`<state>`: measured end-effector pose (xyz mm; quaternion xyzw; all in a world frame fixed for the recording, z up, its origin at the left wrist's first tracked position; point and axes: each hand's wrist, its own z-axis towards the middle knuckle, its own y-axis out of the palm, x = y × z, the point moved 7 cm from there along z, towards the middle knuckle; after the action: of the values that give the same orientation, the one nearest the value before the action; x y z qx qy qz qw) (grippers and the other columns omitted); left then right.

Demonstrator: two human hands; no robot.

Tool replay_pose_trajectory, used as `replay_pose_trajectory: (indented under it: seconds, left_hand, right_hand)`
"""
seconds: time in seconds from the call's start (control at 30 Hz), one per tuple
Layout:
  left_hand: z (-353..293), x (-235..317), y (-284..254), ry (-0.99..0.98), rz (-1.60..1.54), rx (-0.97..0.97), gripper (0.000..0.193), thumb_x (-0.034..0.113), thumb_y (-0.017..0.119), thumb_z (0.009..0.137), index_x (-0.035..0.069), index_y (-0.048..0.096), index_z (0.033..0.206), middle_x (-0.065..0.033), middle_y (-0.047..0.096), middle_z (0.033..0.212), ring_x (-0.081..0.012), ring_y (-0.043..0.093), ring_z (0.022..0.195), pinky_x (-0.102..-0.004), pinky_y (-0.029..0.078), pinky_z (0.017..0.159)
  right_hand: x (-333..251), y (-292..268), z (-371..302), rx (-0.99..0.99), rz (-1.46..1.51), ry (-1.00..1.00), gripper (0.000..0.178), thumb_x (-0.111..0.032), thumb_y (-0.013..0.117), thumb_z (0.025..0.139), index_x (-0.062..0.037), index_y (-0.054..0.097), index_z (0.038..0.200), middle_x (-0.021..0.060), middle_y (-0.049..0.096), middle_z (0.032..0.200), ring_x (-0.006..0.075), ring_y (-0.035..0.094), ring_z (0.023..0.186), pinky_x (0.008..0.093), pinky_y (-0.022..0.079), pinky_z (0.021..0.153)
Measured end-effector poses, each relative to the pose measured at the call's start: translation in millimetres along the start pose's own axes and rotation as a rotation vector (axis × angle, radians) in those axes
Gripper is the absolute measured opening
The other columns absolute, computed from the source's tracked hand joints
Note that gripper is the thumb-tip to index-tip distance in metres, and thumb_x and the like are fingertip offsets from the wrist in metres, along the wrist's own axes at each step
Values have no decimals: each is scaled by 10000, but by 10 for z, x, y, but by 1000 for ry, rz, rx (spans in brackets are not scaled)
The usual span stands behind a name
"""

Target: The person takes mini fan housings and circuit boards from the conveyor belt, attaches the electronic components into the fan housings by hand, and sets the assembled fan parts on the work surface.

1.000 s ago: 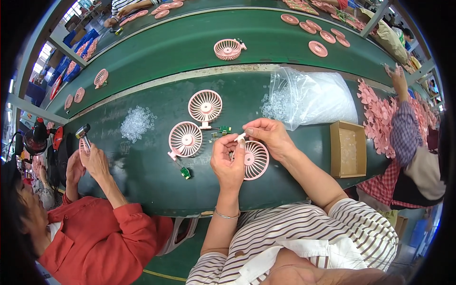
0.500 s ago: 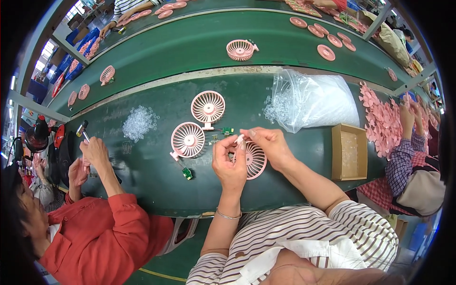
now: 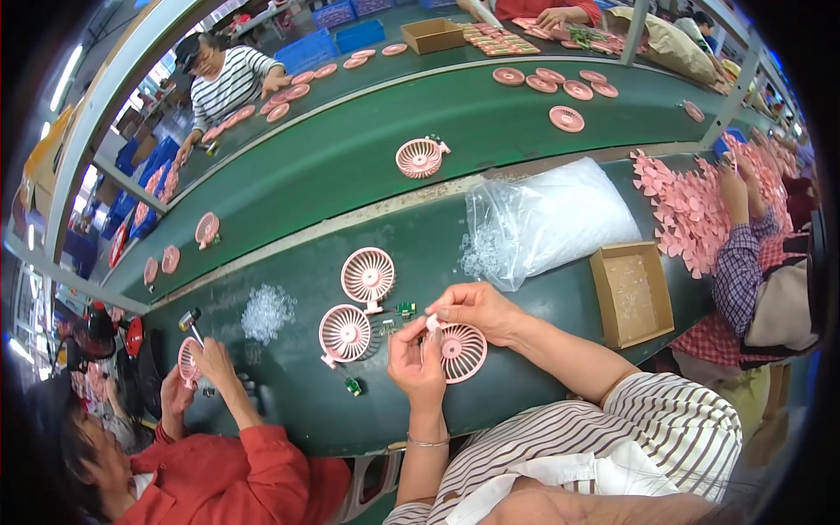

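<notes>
A round pink fan housing (image 3: 462,353) with radial slats is held over the table by its small pale-pink neck. My left hand (image 3: 417,363) pinches that neck between thumb and fingers. Right at its tip, the fingers of my right hand (image 3: 481,313) are pressed together; whatever small piece they hold is hidden. Two more pink housings lie left of my hands: an upper fan housing (image 3: 367,274) and a lower fan housing (image 3: 345,332). Small green circuit boards, one a wired board (image 3: 353,386), lie next to them.
Clear small plastic pieces (image 3: 268,313) form a pile at left. Behind my hands lies a clear plastic bag (image 3: 560,219); an open cardboard box (image 3: 632,296) stands at right, near pink fan blades (image 3: 687,210). A conveyor (image 3: 332,188) runs beyond. The left neighbour holds a hammer (image 3: 192,324).
The whole view has shifted and tilted, showing more of the far side. My hands keep their pinch at the housing's neck. The left neighbour's pink housing has come into clearer view.
</notes>
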<state>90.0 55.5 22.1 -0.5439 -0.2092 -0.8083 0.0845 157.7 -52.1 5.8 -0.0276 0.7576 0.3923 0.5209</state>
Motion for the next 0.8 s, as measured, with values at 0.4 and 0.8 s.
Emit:
replay_pose_trajectory:
  seconds: [0.4, 0.8]
  left_hand:
    - [12, -55, 154, -21, 161, 98, 249, -71, 583, 803, -77, 549, 1049, -114, 482, 1026, -163, 546, 910, -271, 470, 814]
    - [20, 79, 97, 177, 376, 175, 186, 15, 643, 785, -30, 599, 960, -140, 572, 914, -223, 558, 841, -294, 480, 701]
  right_hand:
    - [-261, 3, -250, 226, -519, -342, 255, -30, 532, 861, 27, 590, 1102, 93, 588, 1037, 116, 551, 918, 231, 443, 792]
    - [-376, 314, -428, 285, -1089, -635, 366, -43, 492, 841, -5, 527, 1203, 156, 549, 1169, 262, 508, 1089, 364, 388, 915]
